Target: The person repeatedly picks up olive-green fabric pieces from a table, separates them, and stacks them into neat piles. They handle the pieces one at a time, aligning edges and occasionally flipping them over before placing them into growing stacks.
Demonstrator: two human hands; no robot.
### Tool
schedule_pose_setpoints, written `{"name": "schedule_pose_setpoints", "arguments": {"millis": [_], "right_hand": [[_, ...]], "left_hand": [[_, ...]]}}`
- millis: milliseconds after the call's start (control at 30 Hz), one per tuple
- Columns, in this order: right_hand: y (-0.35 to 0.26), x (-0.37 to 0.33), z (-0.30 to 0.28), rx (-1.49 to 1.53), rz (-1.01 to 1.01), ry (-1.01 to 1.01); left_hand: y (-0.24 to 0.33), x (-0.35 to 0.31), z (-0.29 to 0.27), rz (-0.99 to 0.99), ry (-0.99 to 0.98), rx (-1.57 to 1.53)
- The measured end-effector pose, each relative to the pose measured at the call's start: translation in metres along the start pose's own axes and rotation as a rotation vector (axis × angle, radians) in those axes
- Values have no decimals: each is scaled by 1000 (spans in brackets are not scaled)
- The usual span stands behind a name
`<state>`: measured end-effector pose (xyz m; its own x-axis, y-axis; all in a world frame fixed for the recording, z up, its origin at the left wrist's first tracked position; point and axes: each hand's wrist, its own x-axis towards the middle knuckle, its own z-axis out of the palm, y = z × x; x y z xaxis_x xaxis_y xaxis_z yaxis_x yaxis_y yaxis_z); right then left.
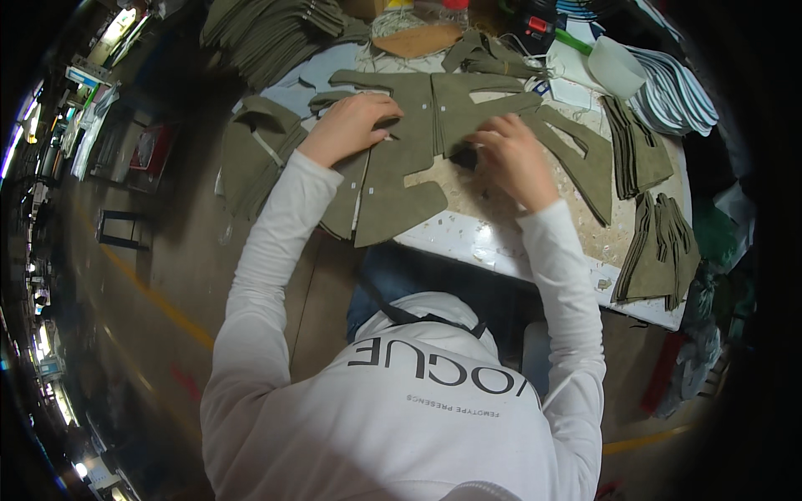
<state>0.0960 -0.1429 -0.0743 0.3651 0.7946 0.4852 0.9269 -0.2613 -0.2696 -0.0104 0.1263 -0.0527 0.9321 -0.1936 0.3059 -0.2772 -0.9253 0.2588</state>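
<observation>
Olive-green flat cut pieces (401, 196), likely suede or leather, lie spread over the near part of the table. My left hand (355, 125) rests on the left ones, thumb and forefinger apart, with nothing visible between them. To the right, my right hand (511, 154) is curled above the bare tabletop and slightly blurred. By its fingertips is a small dark thing (464, 157), too unclear to name. Another olive piece (443, 104), with small white marks, lies between my hands. A slotted olive piece (576, 154) lies right of my right hand.
A white-edged table (484, 242) bears stacked olive pieces (271, 33) at the far left and more stacks (639, 150) at the right. Far right are light-blue layered pieces (672, 88) and a whitish container (616, 68). A dark stool (122, 230) stands on the floor at left.
</observation>
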Motion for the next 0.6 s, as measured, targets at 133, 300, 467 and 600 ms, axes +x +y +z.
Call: {"name": "schedule_pose_setpoints", "arguments": {"millis": [133,300,467,600], "right_hand": [[16,16,24,184,19,-47],[35,9,38,358,176,58],[30,18,36,712,523,327],[25,13,-8,1083,462,505]], "left_hand": [[-34,17,0,30,-159,-80],[-51,16,-1,-1,-187,-197],[-53,19,0,52,-228,-182],[-42,18,7,43,-81,-189]]}}
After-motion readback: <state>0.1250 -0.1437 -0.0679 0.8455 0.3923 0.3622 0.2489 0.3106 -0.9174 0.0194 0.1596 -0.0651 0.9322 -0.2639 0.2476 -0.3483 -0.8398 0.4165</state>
